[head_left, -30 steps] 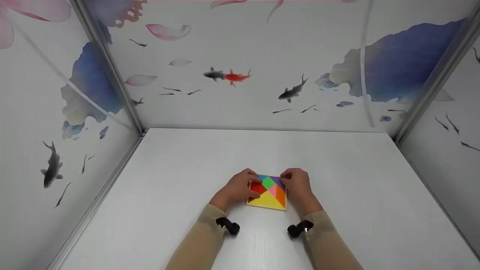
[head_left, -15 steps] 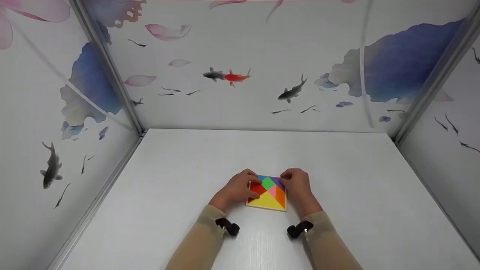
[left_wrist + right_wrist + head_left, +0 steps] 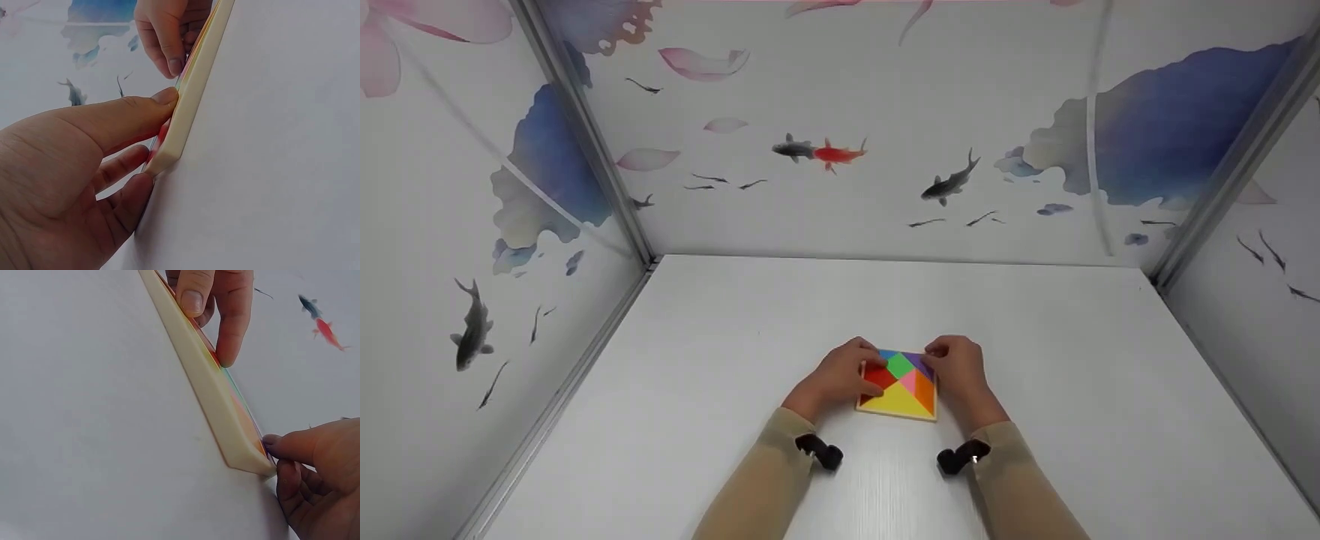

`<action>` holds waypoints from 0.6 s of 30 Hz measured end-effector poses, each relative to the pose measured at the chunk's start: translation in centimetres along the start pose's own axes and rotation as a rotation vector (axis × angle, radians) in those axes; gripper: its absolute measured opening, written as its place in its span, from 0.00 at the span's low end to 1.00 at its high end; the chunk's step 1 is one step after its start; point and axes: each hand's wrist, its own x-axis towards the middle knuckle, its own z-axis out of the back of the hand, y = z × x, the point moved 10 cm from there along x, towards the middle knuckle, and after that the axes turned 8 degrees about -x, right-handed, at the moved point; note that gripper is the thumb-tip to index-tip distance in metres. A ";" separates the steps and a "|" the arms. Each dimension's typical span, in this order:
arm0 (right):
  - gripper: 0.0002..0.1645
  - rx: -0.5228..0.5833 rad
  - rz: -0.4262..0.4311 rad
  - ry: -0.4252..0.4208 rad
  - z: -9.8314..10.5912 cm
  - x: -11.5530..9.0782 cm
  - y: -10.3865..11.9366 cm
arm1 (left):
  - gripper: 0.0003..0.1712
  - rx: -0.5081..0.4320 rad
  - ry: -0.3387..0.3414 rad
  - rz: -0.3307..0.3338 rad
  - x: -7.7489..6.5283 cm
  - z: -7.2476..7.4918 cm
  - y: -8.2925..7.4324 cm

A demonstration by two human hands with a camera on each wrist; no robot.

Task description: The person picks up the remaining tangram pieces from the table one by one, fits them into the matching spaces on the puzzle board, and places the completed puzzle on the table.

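A square tangram puzzle (image 3: 901, 405) lies on the white table, its coloured pieces fitted together inside a pale frame. My left hand (image 3: 834, 373) holds its left side, with the thumb and a finger on the red piece (image 3: 879, 377) and another finger against the frame's edge in the left wrist view. At the far right corner my right hand (image 3: 960, 367) grips the puzzle, thumb on the purple piece (image 3: 916, 361). In the right wrist view its curled fingers are by the frame's side (image 3: 208, 394). Both hands partly cover the pieces beneath them.
The white table (image 3: 735, 315) stretches around the puzzle on all sides. White walls (image 3: 855, 90) painted with fish and petals enclose it at the back, left and right, with metal posts (image 3: 585, 127) in the corners. A black wrist device (image 3: 819, 452) sits on each sleeve.
The head view shifts very slightly, moving the whole scene a little to the right. Both hands keep their places on the puzzle, and the pieces look the same.
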 end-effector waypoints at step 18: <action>0.13 0.253 0.054 0.128 -0.5 1.0 -0.7 | 0.25 -0.187 -0.160 0.117 0.2 1.9 3.1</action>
